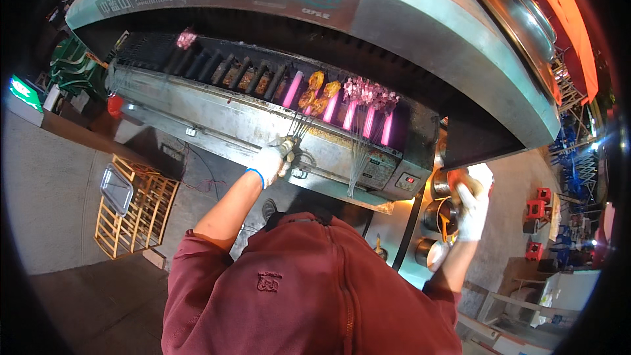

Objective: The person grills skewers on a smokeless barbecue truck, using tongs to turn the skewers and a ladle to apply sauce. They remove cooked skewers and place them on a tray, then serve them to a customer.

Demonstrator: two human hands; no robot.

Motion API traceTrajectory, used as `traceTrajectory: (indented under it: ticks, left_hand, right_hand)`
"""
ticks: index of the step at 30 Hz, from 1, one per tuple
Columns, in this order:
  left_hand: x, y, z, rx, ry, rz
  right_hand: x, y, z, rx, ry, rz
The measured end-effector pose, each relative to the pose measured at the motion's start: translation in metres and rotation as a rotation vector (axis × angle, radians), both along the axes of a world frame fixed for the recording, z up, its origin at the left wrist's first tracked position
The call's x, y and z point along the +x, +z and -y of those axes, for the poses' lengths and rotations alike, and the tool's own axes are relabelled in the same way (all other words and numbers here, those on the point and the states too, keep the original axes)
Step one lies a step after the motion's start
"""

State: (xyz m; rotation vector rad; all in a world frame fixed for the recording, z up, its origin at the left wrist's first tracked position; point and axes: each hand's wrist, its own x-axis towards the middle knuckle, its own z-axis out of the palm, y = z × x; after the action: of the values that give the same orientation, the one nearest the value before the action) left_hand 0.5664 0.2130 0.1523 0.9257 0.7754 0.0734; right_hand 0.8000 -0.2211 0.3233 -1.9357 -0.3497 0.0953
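My left hand [277,160], in a white glove with a blue cuff, grips a bunch of metal skewers [298,128]. Browned, yellowish meat pieces [318,93] on their far ends lie over the pink-glowing heating tubes [347,114] of a barbecue grill [222,103]. To the right of them, more skewers [358,158] carry pale pink raw-looking meat [369,93] and rest across the grill's front edge. My right hand [471,209], also white-gloved, is over the pots at the right. A blurred reddish-brown thing [458,180] is at its fingers; whether they hold it is unclear.
A metal hood [409,34] overhangs the grill. Pots [434,217] line the right side, one with an orange-handled utensil [444,227]. One more meat skewer [186,38] lies far left. A wooden slatted rack [143,212] with a clear tray [117,190] stands left; red stools [536,209] stand right.
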Motion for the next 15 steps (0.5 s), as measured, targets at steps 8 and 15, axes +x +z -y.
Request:
traceTrajectory:
  ticks: [8, 15]
  left_hand:
    - [0.005, -0.011, -0.001, -0.015, 0.027, 0.053]
    - [0.008, 0.003, 0.005, 0.001, 0.006, 0.026]
  right_hand:
    - [-0.011, 0.025, -0.262, -0.195, 0.572, -0.037]
    - [0.059, -0.028, -0.393, -0.258, 0.642, 0.113]
